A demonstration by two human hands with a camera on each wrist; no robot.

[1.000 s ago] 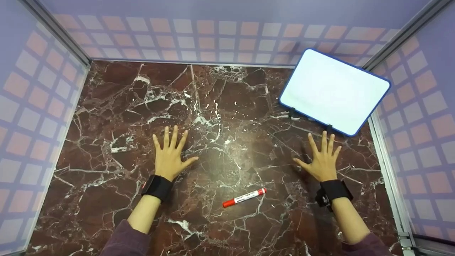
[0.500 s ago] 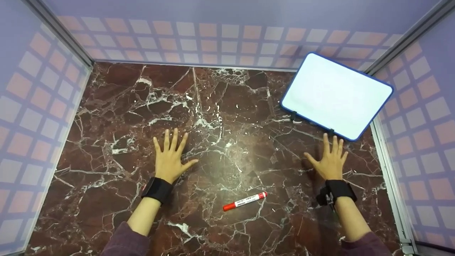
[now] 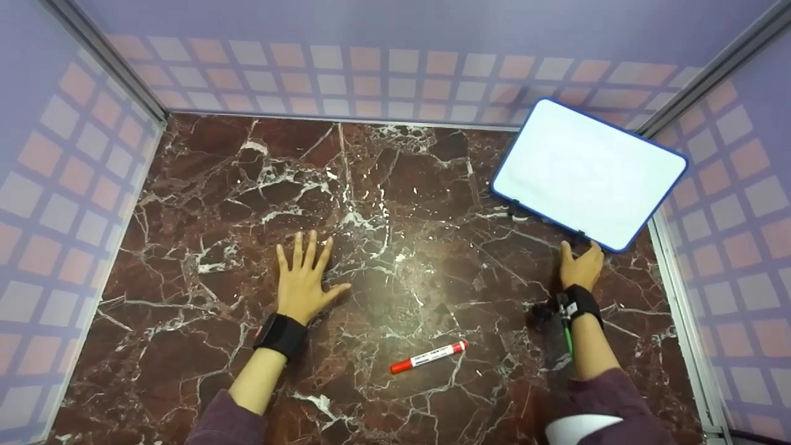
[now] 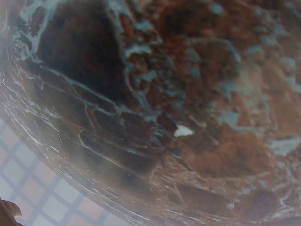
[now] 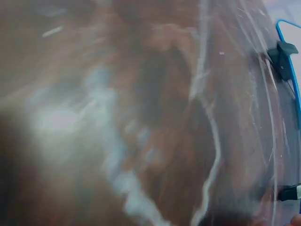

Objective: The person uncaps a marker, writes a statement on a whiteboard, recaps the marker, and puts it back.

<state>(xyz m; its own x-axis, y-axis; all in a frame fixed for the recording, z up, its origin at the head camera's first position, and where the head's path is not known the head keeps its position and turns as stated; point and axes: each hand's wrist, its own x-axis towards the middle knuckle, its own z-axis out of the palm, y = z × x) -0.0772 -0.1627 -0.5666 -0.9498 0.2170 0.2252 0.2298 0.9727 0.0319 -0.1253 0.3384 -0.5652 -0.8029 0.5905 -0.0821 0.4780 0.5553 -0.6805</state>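
A whiteboard (image 3: pixel 590 176) with a blue frame stands tilted at the back right, held up by small black clips at its lower edge; one black clip (image 5: pixel 282 59) shows in the right wrist view. My right hand (image 3: pixel 581 269) is at the board's near corner, thumb and bent fingers parted beside the right-hand clip (image 3: pixel 579 237). Whether the fingertips touch the frame is hard to see. My left hand (image 3: pixel 303 281) rests palm down on the table with its fingers spread. A marker (image 3: pixel 428 356) with a white barrel and red ends lies between the arms.
The brown marbled table (image 3: pixel 420 185) is bounded by a back wall (image 3: pixel 371 80) and side walls with pink and white squares. A metal rail (image 3: pixel 680 327) runs along the right edge. A white curved shape (image 3: pixel 581 428) lies by the right sleeve.
My right hand has moved forward to the whiteboard's lower edge, its spread fingers now bent. The left hand and the marker stay in place; the view has shifted slightly.
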